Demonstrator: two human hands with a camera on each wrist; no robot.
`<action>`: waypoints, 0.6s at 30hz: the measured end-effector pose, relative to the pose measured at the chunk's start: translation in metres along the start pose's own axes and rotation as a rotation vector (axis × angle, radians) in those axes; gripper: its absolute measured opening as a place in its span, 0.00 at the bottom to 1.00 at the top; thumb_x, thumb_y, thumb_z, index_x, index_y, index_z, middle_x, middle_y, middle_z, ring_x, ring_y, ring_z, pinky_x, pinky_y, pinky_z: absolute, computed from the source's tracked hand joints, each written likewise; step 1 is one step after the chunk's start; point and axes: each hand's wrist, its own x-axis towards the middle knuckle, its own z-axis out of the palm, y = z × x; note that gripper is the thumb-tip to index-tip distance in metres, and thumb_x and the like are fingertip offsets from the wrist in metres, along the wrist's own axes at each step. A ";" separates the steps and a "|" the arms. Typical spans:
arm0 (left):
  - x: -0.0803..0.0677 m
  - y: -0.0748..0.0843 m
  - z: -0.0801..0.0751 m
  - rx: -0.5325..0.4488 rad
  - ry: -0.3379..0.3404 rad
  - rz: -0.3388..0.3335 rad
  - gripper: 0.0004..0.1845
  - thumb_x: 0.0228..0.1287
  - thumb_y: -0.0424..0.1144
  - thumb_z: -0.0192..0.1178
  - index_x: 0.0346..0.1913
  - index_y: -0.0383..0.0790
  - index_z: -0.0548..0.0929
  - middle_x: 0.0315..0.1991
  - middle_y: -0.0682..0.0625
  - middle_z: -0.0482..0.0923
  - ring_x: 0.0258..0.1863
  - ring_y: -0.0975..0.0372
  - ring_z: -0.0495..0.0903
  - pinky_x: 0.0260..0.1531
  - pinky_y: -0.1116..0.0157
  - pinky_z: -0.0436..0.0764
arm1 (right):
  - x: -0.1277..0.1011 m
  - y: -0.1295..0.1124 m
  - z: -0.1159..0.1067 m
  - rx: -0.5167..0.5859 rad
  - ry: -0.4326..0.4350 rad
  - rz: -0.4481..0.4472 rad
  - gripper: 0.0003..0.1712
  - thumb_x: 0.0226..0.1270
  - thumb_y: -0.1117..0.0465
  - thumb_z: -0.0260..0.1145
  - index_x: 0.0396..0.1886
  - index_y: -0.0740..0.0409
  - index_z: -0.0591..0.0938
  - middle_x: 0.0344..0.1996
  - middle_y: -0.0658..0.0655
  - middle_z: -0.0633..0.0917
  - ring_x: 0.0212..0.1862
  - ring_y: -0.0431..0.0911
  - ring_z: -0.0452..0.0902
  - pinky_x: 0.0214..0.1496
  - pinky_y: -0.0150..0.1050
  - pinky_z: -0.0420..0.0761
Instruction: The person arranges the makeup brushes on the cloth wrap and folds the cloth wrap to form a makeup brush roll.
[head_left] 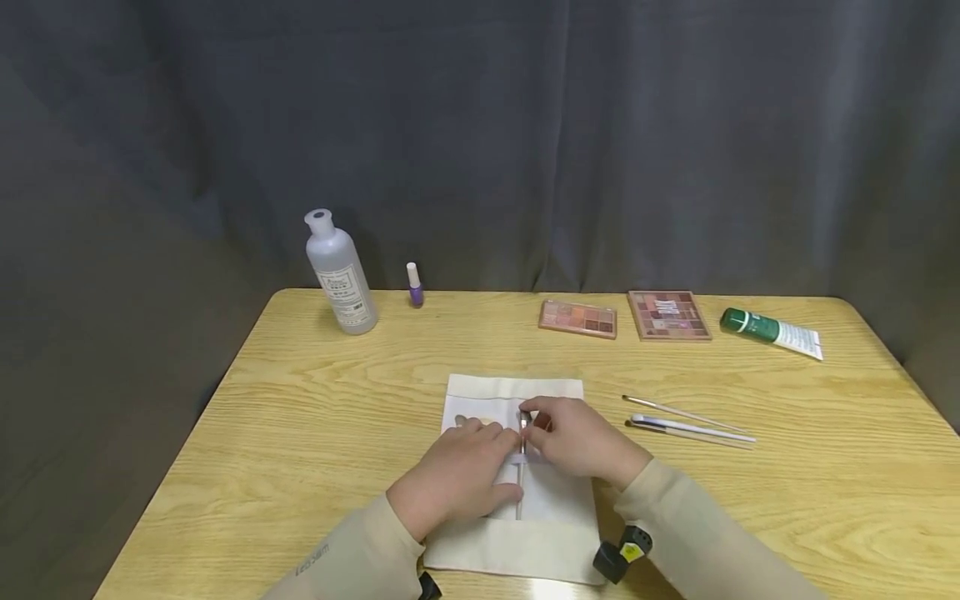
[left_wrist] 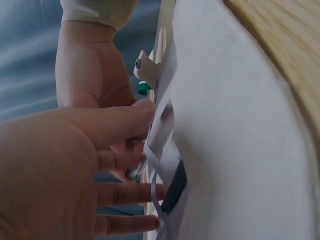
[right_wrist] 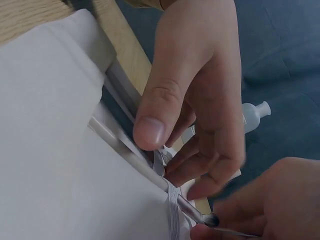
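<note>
Brush lies on the cloth roll mid-table, under an elastic loop. Right hand pinches its ferrule; left hand pinches the loop. Light, stiff, slender: hold by handle

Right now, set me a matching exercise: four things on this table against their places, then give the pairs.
Things:
1. white bottle
2. green tube
3. two loose brushes
4. cloth pouch

Places:
A. far right of the table
B. under both hands
C. far left
D. right of the pouch, lying flat

Pairs: 1-C, 2-A, 3-D, 4-B
</note>
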 end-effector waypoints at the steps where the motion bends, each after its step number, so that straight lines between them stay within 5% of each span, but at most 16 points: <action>1: 0.000 0.001 0.000 0.008 -0.002 -0.004 0.27 0.64 0.58 0.64 0.61 0.48 0.77 0.48 0.53 0.79 0.47 0.58 0.75 0.48 0.59 0.77 | 0.000 0.000 0.000 -0.003 0.002 -0.004 0.20 0.70 0.65 0.62 0.60 0.63 0.82 0.34 0.53 0.84 0.29 0.43 0.74 0.29 0.37 0.75; 7: 0.000 0.007 0.000 0.090 -0.037 -0.006 0.30 0.64 0.61 0.63 0.69 0.60 0.76 0.48 0.52 0.75 0.46 0.59 0.71 0.43 0.61 0.75 | -0.001 0.000 -0.003 -0.042 0.006 -0.048 0.20 0.70 0.70 0.57 0.59 0.61 0.83 0.42 0.56 0.85 0.35 0.44 0.75 0.39 0.40 0.76; 11: 0.000 0.010 -0.002 0.120 -0.033 -0.001 0.26 0.63 0.60 0.65 0.63 0.60 0.82 0.45 0.53 0.74 0.42 0.60 0.69 0.39 0.64 0.74 | -0.006 0.005 -0.009 -0.054 0.013 -0.074 0.19 0.70 0.67 0.61 0.59 0.60 0.83 0.35 0.52 0.83 0.36 0.43 0.75 0.42 0.42 0.77; 18: 0.003 0.014 -0.003 0.117 -0.016 -0.008 0.23 0.62 0.59 0.66 0.58 0.58 0.84 0.39 0.54 0.72 0.41 0.58 0.71 0.56 0.47 0.75 | -0.018 0.016 -0.019 -0.012 0.087 -0.090 0.15 0.71 0.62 0.64 0.54 0.57 0.85 0.32 0.47 0.82 0.35 0.41 0.74 0.40 0.40 0.76</action>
